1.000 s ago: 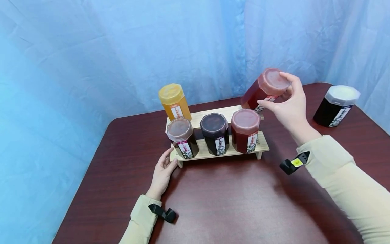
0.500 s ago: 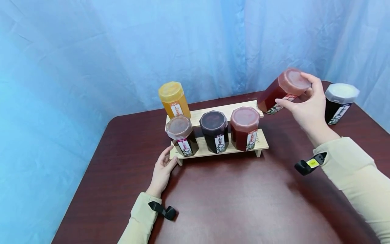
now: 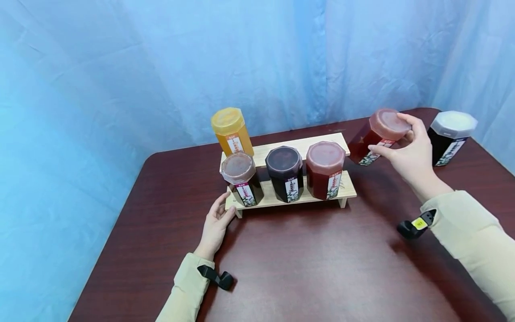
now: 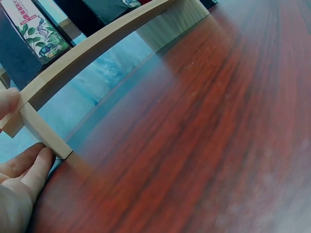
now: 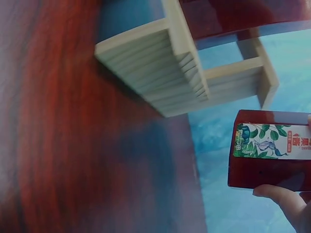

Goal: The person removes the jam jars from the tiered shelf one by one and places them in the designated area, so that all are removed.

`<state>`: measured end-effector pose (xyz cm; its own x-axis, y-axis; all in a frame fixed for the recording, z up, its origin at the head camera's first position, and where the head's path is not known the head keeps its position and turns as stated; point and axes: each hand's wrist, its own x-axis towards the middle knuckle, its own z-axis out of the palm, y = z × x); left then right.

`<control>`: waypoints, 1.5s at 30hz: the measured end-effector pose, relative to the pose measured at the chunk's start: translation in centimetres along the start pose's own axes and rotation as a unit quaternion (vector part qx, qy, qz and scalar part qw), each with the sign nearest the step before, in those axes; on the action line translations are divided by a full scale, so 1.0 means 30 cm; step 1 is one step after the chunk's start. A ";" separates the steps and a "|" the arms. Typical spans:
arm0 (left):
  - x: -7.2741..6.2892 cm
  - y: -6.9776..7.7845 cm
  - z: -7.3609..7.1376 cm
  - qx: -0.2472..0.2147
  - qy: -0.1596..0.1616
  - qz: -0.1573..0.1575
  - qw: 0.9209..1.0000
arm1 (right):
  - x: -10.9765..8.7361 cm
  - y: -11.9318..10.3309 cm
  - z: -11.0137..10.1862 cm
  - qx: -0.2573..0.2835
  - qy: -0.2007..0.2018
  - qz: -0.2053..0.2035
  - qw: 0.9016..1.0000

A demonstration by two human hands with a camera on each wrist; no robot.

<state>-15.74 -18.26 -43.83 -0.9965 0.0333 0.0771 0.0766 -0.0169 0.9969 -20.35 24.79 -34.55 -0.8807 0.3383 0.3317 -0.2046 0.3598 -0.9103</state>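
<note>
My right hand (image 3: 414,154) grips a red jar (image 3: 374,137) by its upper part, just right of the two-tier wooden rack (image 3: 347,187). This jar tilts, its base toward the rack; the right wrist view shows its label and my thumb along its side. At the rack's left end, my left hand (image 3: 215,228) holds the lower shelf, thumb at the shelf end and fingers at the leg (image 4: 46,131). On the lower tier stand a brown jar (image 3: 246,181), a dark jar (image 3: 284,175) and another red jar (image 3: 325,172). A yellow jar (image 3: 232,132) stands on the upper tier's left.
A black jar with a white lid (image 3: 449,138) stands on the table at the far right, behind my right hand. The dark red table (image 3: 306,259) ends at a blue curtain (image 3: 181,67) along the back and left.
My right hand has carried the red jar rightward from over the upper tier's right end, then lowered it beside the rack. The left hand stays at the rack's left end.
</note>
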 end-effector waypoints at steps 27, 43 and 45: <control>0.003 -0.005 0.001 0.014 0.008 -0.002 1.000 | -0.011 0.134 -0.103 -0.184 -0.093 -0.019 0.978; 0.000 0.000 0.003 0.008 0.003 -0.003 1.000 | 0.023 0.125 -0.150 -0.256 -0.168 -0.027 0.951; -0.002 -0.003 0.002 0.010 0.005 -0.004 1.000 | 0.026 0.122 -0.150 -0.271 -0.169 -0.036 0.947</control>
<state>-15.68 -18.20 -43.91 -0.9974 0.0235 0.0688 0.0688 0.0024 0.9976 -19.85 30.29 -36.52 -0.9781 0.0305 0.2060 -0.1010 0.7955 -0.5974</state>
